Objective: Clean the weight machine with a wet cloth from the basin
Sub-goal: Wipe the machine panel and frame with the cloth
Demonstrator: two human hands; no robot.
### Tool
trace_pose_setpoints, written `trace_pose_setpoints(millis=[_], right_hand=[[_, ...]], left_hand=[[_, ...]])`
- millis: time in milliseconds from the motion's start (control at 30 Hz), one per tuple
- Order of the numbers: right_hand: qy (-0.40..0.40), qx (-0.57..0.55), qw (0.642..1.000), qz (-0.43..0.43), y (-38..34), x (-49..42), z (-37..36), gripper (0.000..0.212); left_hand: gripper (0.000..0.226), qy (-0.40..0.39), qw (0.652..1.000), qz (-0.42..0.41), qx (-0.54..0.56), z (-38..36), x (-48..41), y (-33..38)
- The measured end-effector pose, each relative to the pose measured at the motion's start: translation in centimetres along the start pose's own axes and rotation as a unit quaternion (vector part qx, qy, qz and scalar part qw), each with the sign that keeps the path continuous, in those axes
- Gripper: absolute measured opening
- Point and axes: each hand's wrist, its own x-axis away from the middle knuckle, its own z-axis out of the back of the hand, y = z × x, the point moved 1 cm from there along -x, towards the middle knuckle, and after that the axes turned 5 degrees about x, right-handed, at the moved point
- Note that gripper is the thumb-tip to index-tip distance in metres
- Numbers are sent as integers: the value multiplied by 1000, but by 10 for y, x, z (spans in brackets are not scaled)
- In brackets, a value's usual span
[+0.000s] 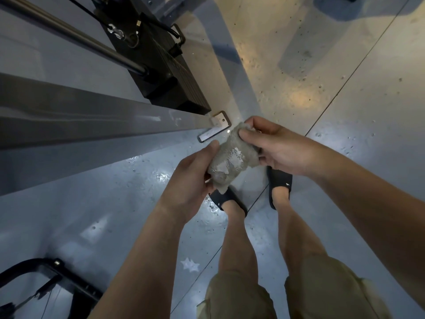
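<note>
I am holding the cloth bunched between both hands, above my feet. My left hand is gripping its lower end and my right hand is pinching its upper end. I am standing just beside the weight machine (its grey post is showing pale smears near the foot), so I am judging the wiping only partly done. The basin is not showing anywhere in view.

I'm standing in a gym: a black stack of weight plates with a polished steel guide rod beside a grey metal upright, on a glossy grey floor.
</note>
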Motion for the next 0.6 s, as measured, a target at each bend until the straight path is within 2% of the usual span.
trace_pose_setpoints(millis=[67, 133, 233, 300, 367, 400, 433, 500, 533, 600], right_hand=[[42, 52, 997, 41, -2, -2, -1, 12], [66, -19, 997, 47, -2, -4, 0, 15], [42, -163, 985, -42, 7, -6, 1, 40], [40, -190, 974, -114, 20, -6, 0, 60], [20, -205, 969, -140, 31, -5, -2, 76], [5, -210, 968, -133, 33, -5, -4, 72], [-5, -213, 969, -121, 34, -3, -7, 58], [-15, -229, 968, -104, 32, -3, -8, 22], [-14, -232, 968, -100, 30, -3, -9, 16], [-14, -208, 972, -111, 32, -6, -9, 30]], left_hand=[[31, 9, 999, -22, -36, -3, -1, 3], [12, 5, 999, -47, -21, -7, -1, 6], [10, -21, 995, -68, 72, -8, 0, 6], [12, -34, 989, -67, 126, -9, 1, 5], [15, -39, 986, -63, 147, -9, 0, 2], [14, -37, 986, -61, 153, -9, -1, 1], [12, -34, 985, -58, 158, -8, -2, -1], [22, -33, 984, -53, 169, -6, -3, -5], [24, -35, 983, -50, 172, -5, -4, -7], [14, -46, 980, -49, 186, -3, -4, -8]])
